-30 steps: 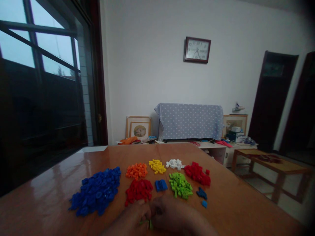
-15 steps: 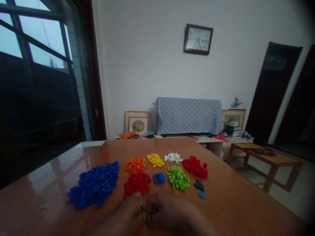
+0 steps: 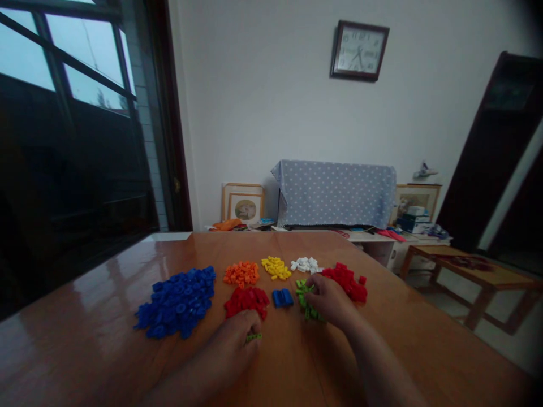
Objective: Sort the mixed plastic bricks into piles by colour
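Note:
Near the table's front, my left hand (image 3: 240,339) is closed on a small green brick piece (image 3: 254,337) that pokes out at the fingertips, just in front of a red pile (image 3: 246,302). My right hand (image 3: 328,299) reaches over the green brick pile (image 3: 303,291) and covers part of it. Its fingers are bent down onto the bricks; whether they grip one is hidden. Between the red and green piles lies a blue block (image 3: 282,298).
On the brown table (image 3: 127,299) are a large blue pile (image 3: 178,302), orange (image 3: 241,273), yellow (image 3: 275,268) and white (image 3: 306,264) piles, and a second red pile (image 3: 345,281) at the right. Behind stands a cabinet with a cloth-covered object (image 3: 335,195).
My right hand has left my left hand and moved forward and right onto the green pile. My left hand still holds the green piece. The camera view has shifted slightly.

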Demonstrator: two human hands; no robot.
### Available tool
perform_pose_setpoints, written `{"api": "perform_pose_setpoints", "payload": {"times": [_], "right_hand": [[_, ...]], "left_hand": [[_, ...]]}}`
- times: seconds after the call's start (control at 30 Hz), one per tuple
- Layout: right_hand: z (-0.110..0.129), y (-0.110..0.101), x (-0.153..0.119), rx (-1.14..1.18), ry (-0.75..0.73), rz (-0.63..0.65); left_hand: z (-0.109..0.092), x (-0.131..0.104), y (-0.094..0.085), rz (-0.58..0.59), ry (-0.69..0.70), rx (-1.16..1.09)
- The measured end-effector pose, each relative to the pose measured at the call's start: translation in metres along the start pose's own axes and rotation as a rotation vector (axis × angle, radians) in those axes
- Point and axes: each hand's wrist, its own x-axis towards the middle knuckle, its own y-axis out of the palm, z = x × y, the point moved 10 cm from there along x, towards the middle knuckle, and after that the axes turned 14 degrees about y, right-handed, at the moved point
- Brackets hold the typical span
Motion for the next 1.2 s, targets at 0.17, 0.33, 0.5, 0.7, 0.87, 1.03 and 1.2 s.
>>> {"api": "perform_pose_setpoints", "payload": {"times": [0.17,0.33,0.5,0.7,0.87,1.03,1.2], "right_hand": [[-0.019,-0.006,0.010,-0.085,0.073,-0.042],[-0.025,-0.010,0.012,-0.072,0.097,-0.055],[-0.028,-0.012,0.014,-0.091,0.123,-0.058],[-0.028,-0.015,0.013,-0.108,0.137,-0.069],[-0.029,-0.014,0.014,-0.119,0.133,-0.060],[-0.034,-0.014,0.017,-0.104,0.149,-0.058],[-0.035,-0.015,0.018,-0.088,0.128,-0.085]], "left_hand": [[-0.002,0.007,-0.011,-0.075,0.046,0.034],[-0.004,0.012,-0.011,-0.052,0.081,0.103],[-0.003,0.015,-0.001,0.014,0.102,0.136],[0.000,0.014,0.009,0.032,0.128,0.126],[-0.002,0.013,0.011,0.018,0.173,0.119],[-0.002,0.016,0.012,0.074,0.149,0.173],[-0.009,0.016,0.007,0.069,0.155,0.250]]}}
